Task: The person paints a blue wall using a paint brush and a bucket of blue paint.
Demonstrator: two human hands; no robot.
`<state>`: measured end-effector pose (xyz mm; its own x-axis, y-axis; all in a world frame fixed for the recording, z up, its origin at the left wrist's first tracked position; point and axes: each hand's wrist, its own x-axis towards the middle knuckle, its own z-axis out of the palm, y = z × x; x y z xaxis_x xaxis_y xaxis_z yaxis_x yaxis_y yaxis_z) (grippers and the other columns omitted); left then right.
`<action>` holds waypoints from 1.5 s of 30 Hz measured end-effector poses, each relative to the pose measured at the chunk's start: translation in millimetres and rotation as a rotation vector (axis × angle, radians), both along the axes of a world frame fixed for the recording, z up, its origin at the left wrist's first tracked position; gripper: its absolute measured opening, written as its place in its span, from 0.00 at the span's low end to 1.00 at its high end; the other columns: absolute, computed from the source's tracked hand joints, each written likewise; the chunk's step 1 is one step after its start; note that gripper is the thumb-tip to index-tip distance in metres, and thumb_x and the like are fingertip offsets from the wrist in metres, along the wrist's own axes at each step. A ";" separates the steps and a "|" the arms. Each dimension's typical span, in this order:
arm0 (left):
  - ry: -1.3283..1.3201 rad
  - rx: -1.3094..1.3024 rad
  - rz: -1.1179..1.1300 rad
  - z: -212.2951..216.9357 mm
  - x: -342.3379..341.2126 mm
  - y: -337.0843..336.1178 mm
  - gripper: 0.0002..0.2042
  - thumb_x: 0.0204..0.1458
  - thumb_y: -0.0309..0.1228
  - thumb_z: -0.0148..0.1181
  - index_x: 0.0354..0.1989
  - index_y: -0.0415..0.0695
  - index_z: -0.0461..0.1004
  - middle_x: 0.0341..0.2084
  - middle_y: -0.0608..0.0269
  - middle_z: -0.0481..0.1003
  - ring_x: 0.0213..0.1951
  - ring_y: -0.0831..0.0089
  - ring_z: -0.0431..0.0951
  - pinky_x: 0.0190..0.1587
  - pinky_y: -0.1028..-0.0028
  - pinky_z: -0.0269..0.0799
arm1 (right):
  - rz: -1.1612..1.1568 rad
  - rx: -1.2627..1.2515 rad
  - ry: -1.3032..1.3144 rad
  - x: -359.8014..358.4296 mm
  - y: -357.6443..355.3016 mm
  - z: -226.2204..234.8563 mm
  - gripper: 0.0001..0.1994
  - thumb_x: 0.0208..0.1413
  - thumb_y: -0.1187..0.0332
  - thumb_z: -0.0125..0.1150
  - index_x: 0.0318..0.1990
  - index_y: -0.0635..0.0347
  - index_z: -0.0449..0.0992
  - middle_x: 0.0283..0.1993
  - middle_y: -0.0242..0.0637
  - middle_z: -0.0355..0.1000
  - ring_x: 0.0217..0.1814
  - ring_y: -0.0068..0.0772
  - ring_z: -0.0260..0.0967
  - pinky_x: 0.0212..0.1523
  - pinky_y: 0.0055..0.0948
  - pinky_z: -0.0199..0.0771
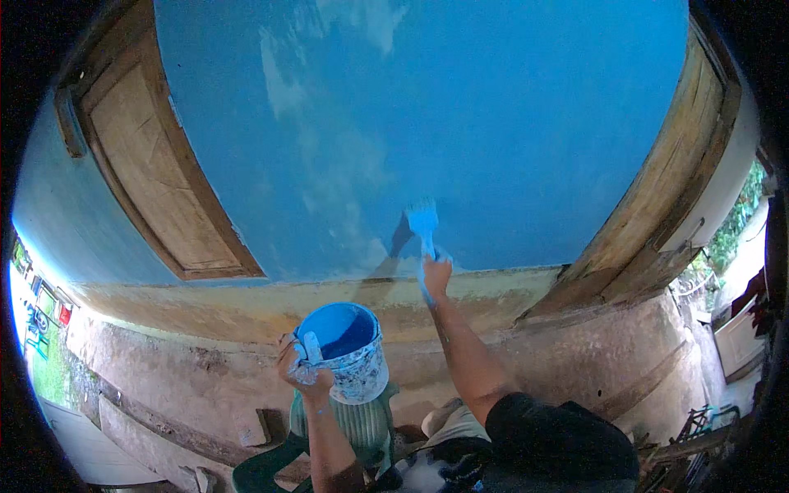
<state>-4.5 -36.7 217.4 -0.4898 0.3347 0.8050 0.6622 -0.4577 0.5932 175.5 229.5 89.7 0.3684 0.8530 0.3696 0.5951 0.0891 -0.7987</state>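
My right hand (438,275) is closed round the handle of a paintbrush (423,220), whose blue-coated bristles point up at the blue wall (509,140). Whether the bristle tips touch the wall I cannot tell. Paint is smeared along that hand and wrist. Lower and to the left, my left hand (302,370) grips the near-left side of a paint bucket (360,374), white outside with blue splashes and blue inside. A pale blue, flat piece (311,347) shows at the rim by my left fingers; its kind is unclear. Paler patches show on the wall's left part.
A green plastic chair (366,427) stands below the bucket. Wooden panels with brown frames flank the wall, one on the left (152,156) and one on the right (657,156). A bare ledge (271,308) runs under the paint. Metal items (707,419) lie at lower right.
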 end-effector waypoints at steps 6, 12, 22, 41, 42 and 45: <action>-0.001 -0.028 0.053 -12.2 -0.1 5.3 0.14 0.51 0.21 0.54 0.15 0.40 0.61 0.11 0.62 0.60 0.18 0.68 0.61 0.24 0.69 0.53 | 0.135 -0.427 -0.102 43.4 -15.6 -151.9 0.13 0.55 0.60 0.50 0.26 0.56 0.77 0.21 0.39 0.73 0.24 0.41 0.70 0.26 0.43 0.65; 0.165 -0.015 -0.069 -21.9 -10.7 5.4 0.08 0.51 0.21 0.55 0.33 0.44 0.62 0.18 0.62 0.66 0.21 0.66 0.65 0.26 0.66 0.62 | 0.069 -0.317 -0.454 60.9 4.6 -76.9 0.17 0.56 0.59 0.51 0.22 0.61 0.75 0.22 0.40 0.73 0.22 0.42 0.68 0.26 0.41 0.63; 0.116 -0.099 0.025 -33.1 -10.3 17.6 0.18 0.51 0.27 0.55 0.13 0.42 0.55 0.11 0.65 0.56 0.15 0.75 0.57 0.19 0.74 0.51 | -0.136 -0.130 0.189 95.1 -17.8 -74.5 0.11 0.48 0.65 0.62 0.33 0.65 0.77 0.31 0.49 0.73 0.35 0.49 0.72 0.37 0.42 0.70; 0.180 -0.041 -0.167 -68.4 -28.6 28.9 0.12 0.47 0.18 0.55 0.31 0.46 0.58 0.23 0.63 0.63 0.26 0.69 0.63 0.28 0.68 0.59 | -0.088 -0.303 0.170 62.5 -69.0 -98.3 0.14 0.47 0.64 0.64 0.26 0.70 0.75 0.20 0.49 0.71 0.23 0.43 0.70 0.27 0.41 0.68; 0.149 -0.038 -0.125 -66.6 -27.1 29.7 0.11 0.48 0.20 0.55 0.23 0.44 0.57 0.19 0.66 0.60 0.22 0.72 0.60 0.25 0.71 0.55 | -0.189 -0.571 0.047 64.5 -61.5 -102.5 0.15 0.47 0.63 0.63 0.25 0.71 0.75 0.19 0.48 0.71 0.23 0.44 0.70 0.26 0.42 0.67; 0.044 -0.025 -0.117 -64.6 -21.4 33.5 0.15 0.48 0.24 0.54 0.16 0.42 0.54 0.15 0.70 0.57 0.20 0.75 0.57 0.24 0.74 0.53 | -0.029 -0.351 -0.069 46.8 -41.5 -85.7 0.14 0.49 0.64 0.62 0.24 0.69 0.75 0.20 0.48 0.71 0.23 0.46 0.70 0.26 0.44 0.67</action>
<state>-25.9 -3.2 152.8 -0.4111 0.4073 0.8156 0.6307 -0.5189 0.5770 222.3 188.0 4.0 0.3787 0.9220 0.0809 0.6473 -0.2013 -0.7352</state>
